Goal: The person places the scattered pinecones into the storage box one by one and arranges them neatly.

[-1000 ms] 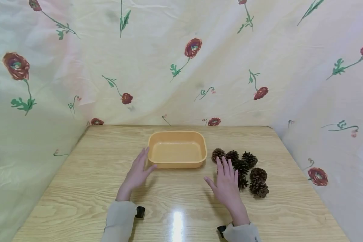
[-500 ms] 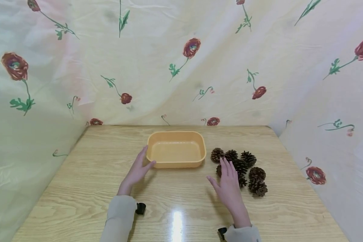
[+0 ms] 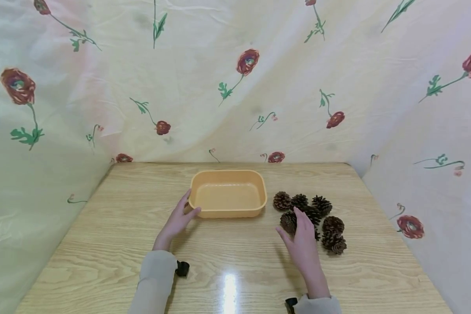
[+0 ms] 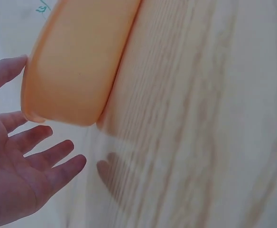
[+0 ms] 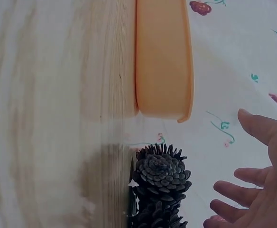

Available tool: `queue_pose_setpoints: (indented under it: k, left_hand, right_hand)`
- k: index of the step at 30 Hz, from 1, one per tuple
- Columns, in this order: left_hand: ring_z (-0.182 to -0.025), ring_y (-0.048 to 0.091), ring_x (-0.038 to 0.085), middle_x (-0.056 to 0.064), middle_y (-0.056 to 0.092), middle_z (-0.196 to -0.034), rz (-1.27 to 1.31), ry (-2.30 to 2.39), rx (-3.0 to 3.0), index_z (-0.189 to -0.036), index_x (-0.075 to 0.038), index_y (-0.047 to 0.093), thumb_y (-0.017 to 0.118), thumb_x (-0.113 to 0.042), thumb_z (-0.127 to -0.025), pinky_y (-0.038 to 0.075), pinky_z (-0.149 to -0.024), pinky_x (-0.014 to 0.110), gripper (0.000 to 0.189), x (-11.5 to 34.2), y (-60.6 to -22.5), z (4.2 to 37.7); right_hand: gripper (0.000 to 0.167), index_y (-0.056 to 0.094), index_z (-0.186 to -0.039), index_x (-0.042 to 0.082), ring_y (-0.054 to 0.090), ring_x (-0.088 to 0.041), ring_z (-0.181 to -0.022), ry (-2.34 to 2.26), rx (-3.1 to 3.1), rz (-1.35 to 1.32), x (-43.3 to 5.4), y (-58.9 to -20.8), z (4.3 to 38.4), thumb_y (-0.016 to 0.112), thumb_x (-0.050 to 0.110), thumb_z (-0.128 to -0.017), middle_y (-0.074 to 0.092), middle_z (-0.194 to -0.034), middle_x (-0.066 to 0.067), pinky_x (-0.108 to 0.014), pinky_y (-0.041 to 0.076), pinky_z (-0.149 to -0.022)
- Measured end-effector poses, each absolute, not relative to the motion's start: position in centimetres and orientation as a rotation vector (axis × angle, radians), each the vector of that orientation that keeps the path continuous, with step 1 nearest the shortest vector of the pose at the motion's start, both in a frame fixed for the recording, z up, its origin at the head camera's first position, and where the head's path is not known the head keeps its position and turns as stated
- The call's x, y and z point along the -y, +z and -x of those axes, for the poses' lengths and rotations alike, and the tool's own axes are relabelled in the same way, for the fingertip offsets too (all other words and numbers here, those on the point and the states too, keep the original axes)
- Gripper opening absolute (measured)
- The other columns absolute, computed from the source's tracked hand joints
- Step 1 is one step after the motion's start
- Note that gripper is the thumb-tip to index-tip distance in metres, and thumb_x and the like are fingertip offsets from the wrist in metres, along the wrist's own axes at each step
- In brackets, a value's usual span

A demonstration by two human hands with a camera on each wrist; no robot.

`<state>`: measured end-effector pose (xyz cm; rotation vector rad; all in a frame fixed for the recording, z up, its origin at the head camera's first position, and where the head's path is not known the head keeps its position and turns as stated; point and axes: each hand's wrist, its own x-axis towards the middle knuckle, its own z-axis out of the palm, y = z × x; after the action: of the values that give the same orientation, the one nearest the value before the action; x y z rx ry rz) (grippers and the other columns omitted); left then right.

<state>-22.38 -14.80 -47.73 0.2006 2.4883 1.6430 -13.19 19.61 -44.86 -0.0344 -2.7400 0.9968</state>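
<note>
An orange plastic tray [image 3: 227, 214] with rounded corners and nothing in it stands mid-table. My left hand [image 3: 176, 223] is at its front left corner, thumb and fingers spread to either side. The left wrist view has the thumb tip at the rim of the tray [image 4: 77, 66]; whether it presses there I cannot tell. My right hand [image 3: 304, 242] hovers over the left front of a cluster of brown pine cones [image 3: 288, 221], fingers extended and holding nothing. In the right wrist view a pine cone [image 5: 161, 172] lies apart from the spread fingers. The hand hides part of the cluster.
Several more pine cones [image 3: 333, 235] lie to the right of the right hand. The light wood table [image 3: 114, 226] ends at a floral cloth [image 3: 204, 87] hanging behind and on both sides. Dark wrist devices [image 3: 182, 268] show at the sleeves.
My right hand has shifted right and its fingers have drawn closer together, uncovering a pine cone at its left. The left hand has moved slightly at the tray's corner.
</note>
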Motion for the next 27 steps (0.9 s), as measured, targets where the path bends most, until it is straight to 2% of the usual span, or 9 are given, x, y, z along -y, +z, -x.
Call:
queue_pose_setpoints:
  k: [16, 27]
  left_hand:
    - [-0.145, 0.024, 0.043, 0.016, 0.013, -0.163, -0.165, 1.685, -2.428, -0.158, -0.022, 0.005, 0.054, -0.035, -0.099, 0.030, -0.115, 0.057, 0.077, 15.0, -47.8, 22.7]
    - [-0.143, 0.026, 0.047, 0.019, 0.010, -0.162, -0.202, 1.702, -2.416, -0.158, -0.016, 0.004, 0.053, -0.030, -0.100, 0.032, -0.114, 0.057, 0.077, 15.1, -47.8, 22.9]
  right_hand:
    - [0.079, 0.024, -0.150, -0.003, 0.027, -0.045, -0.140, 1.065, 2.745, 0.155, -20.1, -45.1, 13.4, 0.067, 0.027, -0.092, 0.029, -0.152, -0.028, -0.060, 0.026, -0.115]
    - [0.077, 0.022, -0.151, -0.005, 0.024, -0.046, -0.141, 1.097, 2.804, 0.258, -20.8, -45.3, 14.5, 0.064, 0.024, -0.094, 0.024, -0.153, -0.030, -0.060, 0.027, -0.115]
